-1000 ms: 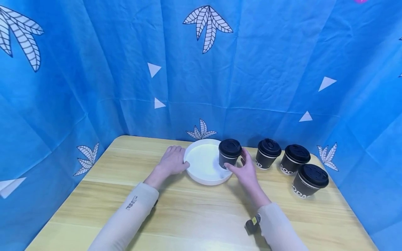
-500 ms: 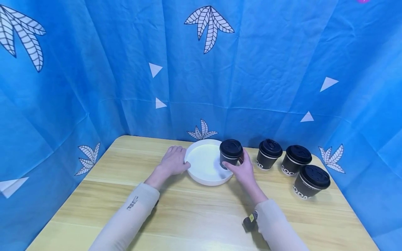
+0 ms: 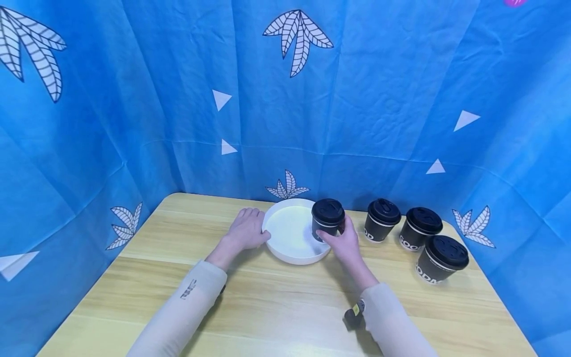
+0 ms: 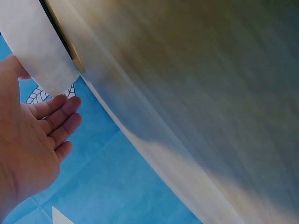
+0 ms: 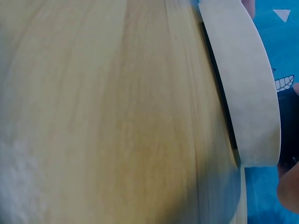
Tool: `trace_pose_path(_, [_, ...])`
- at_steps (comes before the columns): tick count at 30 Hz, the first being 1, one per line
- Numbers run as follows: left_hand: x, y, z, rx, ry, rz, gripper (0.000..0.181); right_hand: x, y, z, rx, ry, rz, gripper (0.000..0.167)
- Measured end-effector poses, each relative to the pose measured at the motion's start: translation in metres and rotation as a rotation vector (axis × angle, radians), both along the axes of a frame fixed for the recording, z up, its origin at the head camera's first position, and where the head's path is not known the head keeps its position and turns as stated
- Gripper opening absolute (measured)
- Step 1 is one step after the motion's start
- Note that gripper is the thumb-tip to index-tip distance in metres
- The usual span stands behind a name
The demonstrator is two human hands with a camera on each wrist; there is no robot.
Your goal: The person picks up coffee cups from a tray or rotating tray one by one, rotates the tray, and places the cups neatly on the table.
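A round white tray (image 3: 289, 232) with a low rim lies near the table's back edge. My left hand (image 3: 245, 231) holds it at the left side, thumb over the rim; in the left wrist view the fingers of that hand (image 4: 39, 135) are loosely bent beside the tray wall (image 4: 37, 46). Inside the tray, at its right, a black paper coffee cup (image 3: 324, 230) with a black lid stands upright. My right hand (image 3: 349, 245) grips this cup between thumb and fingers. The right wrist view catches only part of the dark cup (image 5: 288, 126), behind the tray wall (image 5: 247, 84).
Three more lidded black coffee cups stand upright at the right: one at the back (image 3: 381, 219), one beside it (image 3: 418, 228) and one nearer the front (image 3: 441, 259). They are on the wooden table (image 3: 285, 307). A blue curtain (image 3: 285, 114) hangs behind and at both sides.
Both hands keep their hold on the tray and the cup. The right wrist has shifted very slightly left; the whole view has moved a few pixels.
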State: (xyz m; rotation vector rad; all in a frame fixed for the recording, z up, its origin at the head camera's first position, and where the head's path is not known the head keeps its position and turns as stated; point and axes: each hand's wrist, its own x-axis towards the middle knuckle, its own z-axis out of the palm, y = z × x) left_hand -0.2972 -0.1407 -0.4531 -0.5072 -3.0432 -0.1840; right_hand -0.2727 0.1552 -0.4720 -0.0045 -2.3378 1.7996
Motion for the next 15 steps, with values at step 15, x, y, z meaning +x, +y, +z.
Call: trace_pose_path(15, [0.0000, 0.0004, 0.0009, -0.010, 0.009, -0.002, 0.064, -0.0005, 0.0001, -0.0007, -0.020, 0.001, 0.014, 0.093])
